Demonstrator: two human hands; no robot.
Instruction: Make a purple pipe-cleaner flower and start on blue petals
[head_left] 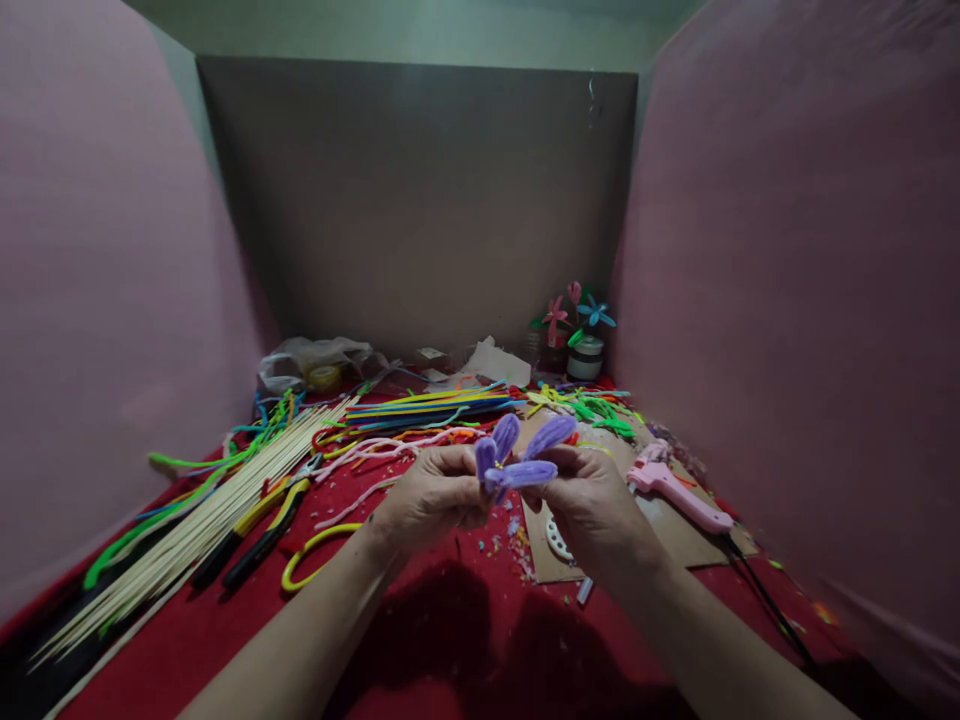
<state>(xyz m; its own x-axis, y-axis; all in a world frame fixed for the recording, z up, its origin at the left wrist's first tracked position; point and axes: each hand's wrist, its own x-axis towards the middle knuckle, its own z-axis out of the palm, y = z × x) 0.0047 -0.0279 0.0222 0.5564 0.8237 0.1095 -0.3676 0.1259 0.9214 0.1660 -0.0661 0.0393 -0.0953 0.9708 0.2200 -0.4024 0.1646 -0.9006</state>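
Note:
Both my hands meet over the red cloth and hold a purple pipe-cleaner flower point(517, 455) with several looped petals. My left hand point(431, 495) is closed, its fingers pinching the flower's left side. Closed as well, my right hand point(592, 500) grips the flower's right side and one of its petals. The flower's stem, if any, is hidden by my fingers.
Bamboo skewers point(202, 520), pliers point(262, 525) and coloured pipe cleaners point(427, 405) lie left and centre. A pink glue gun point(679, 495) rests on cardboard point(686, 540) at right. Finished flowers stand in a jar point(585, 355) at the back. Pink walls close in both sides.

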